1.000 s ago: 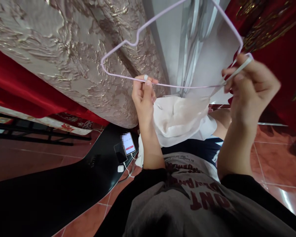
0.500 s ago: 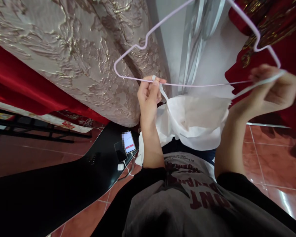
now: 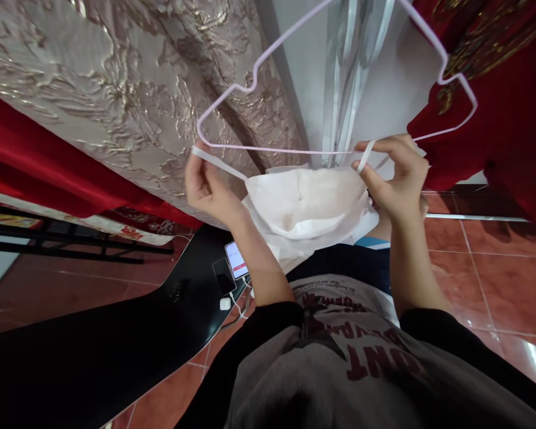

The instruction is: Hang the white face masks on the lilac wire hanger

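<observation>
A pale pink hanger (image 3: 277, 150) hangs in front of me, its bottom bar level with my hands. Below the bar is a white garment (image 3: 312, 199) with thin straps. My left hand (image 3: 208, 182) is closed around the left strap (image 3: 218, 162), beside the hanger's lower left corner. My right hand (image 3: 395, 170) pinches the right strap (image 3: 366, 156) between thumb and forefinger, and its fingers touch the bar right of its middle. The garment hangs slack between the two straps, above my lap.
A textured beige curtain (image 3: 161, 119) and red cloth (image 3: 62, 161) are at the left, more red cloth (image 3: 509, 119) at the right. Two phones, one a dark phone (image 3: 224, 277), and a white charger (image 3: 225, 304) lie on a black bench (image 3: 116, 345).
My left hand has moved left, off the bar, drawing its strap to the hanger's corner. My right hand has come left from the right end to the bar, and the garment has shifted left.
</observation>
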A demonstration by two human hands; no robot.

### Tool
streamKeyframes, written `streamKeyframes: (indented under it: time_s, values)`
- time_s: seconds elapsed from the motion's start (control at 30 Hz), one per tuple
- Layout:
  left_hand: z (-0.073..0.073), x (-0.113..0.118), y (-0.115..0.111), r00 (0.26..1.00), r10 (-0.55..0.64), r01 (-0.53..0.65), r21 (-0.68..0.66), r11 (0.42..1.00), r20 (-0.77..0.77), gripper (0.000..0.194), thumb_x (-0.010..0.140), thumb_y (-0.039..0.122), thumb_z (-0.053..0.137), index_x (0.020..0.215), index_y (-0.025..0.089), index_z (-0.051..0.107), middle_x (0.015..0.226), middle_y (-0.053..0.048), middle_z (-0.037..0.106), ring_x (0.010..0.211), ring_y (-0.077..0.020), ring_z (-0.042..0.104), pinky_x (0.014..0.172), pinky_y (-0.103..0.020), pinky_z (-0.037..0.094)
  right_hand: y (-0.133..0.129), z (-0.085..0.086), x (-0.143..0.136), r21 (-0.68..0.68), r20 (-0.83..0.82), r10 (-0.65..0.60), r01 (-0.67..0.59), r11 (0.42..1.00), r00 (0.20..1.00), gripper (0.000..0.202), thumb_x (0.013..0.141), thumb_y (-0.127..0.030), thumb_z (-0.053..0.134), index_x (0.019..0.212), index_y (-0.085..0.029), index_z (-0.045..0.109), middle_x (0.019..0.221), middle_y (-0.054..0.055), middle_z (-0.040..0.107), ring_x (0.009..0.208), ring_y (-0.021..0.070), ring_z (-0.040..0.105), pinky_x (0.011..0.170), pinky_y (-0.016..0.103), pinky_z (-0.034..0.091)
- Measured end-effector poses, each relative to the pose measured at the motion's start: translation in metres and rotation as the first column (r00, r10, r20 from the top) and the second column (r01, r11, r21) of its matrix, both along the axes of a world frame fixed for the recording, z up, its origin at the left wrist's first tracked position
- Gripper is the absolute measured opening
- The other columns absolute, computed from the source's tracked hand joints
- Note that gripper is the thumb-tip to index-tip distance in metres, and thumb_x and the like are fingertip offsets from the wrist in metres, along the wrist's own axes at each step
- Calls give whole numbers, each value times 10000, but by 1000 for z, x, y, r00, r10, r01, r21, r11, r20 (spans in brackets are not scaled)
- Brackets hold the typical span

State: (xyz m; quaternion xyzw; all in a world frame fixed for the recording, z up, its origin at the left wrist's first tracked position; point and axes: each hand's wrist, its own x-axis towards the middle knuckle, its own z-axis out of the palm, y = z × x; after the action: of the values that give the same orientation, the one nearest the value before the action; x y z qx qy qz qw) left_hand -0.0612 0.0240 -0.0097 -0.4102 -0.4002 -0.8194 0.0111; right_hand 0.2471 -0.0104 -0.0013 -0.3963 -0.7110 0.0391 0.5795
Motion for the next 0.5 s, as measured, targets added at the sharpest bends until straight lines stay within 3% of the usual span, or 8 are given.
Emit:
streamKeyframes:
  time_s: [0.1,0.17,0.3,0.4,0.5]
  values:
    - [13,-15,13,987,-79,99,139,985,-140,288,965,57,655,1175,150,829,1223,-93,842,1257,-248,767,1203,-444,591,0,1,-1,4,30,-5,5,1000,1000,270,991,-526,833,1194,-349,831,1139,2,861,1076,267,765,1024,512,614]
    - [26,-21,21,950,-203,234,112,966,-238,217,996,167,793,1204,154,852,1252,-96,843,1251,-268,769,1171,-449,611,0,2,-2,31,49,-21,20,999,999,278,993,-535,827,1193,-342,821,1142,-1,864,1065,261,769,989,500,622]
    - [63,-19,24,859,-402,378,-138,916,-318,281,960,343,990,1167,194,871,1112,-34,836,1061,-232,765,1053,-377,644,-3,5,-5,67,66,-37,33,997,997,245,999,-507,827,1161,-325,801,1119,16,866,1036,251,764,933,484,635]
    - [96,-8,14,792,-506,387,-360,849,-342,53,1051,259,881,1043,226,840,1003,-4,750,947,-189,655,967,-303,602,-5,5,-6,59,73,-65,60,996,995,253,1007,-541,802,1124,-318,781,1086,30,855,1019,269,751,922,509,624]
    - [119,4,7,749,-602,414,-512,752,-278,170,1049,222,847,894,195,781,843,-7,600,833,-182,533,919,-271,538,-5,3,-5,31,96,-121,118,992,988,289,1009,-594,768,1093,-318,763,1082,45,844,1032,296,736,943,546,601]
